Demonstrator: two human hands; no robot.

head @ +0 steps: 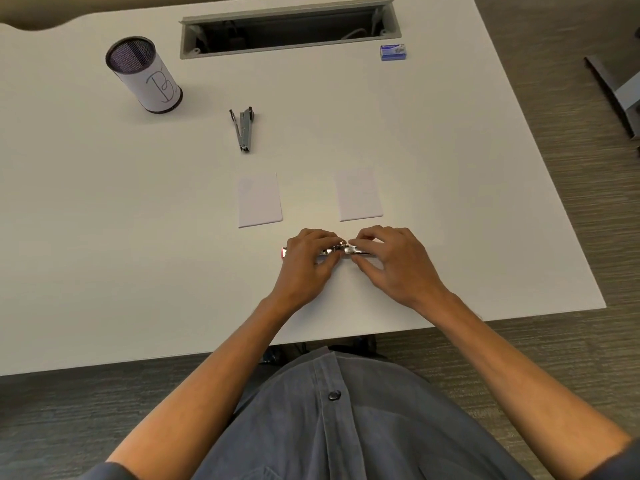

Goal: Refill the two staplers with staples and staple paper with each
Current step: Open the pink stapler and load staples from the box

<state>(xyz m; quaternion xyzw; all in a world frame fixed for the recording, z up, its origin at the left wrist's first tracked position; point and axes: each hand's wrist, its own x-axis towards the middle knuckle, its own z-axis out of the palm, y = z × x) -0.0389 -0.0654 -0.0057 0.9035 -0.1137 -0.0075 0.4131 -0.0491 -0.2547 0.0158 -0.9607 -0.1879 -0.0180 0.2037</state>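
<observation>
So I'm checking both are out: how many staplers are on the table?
2: a grey stapler lying mid-table, and a metal stapler held by both hands near the front edge.

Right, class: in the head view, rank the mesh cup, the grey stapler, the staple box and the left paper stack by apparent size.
1. Mesh cup, largest.
2. Left paper stack, though it lies nearer the camera, so that gap is unsure.
3. Grey stapler.
4. Staple box, smallest, and farthest away.
</observation>
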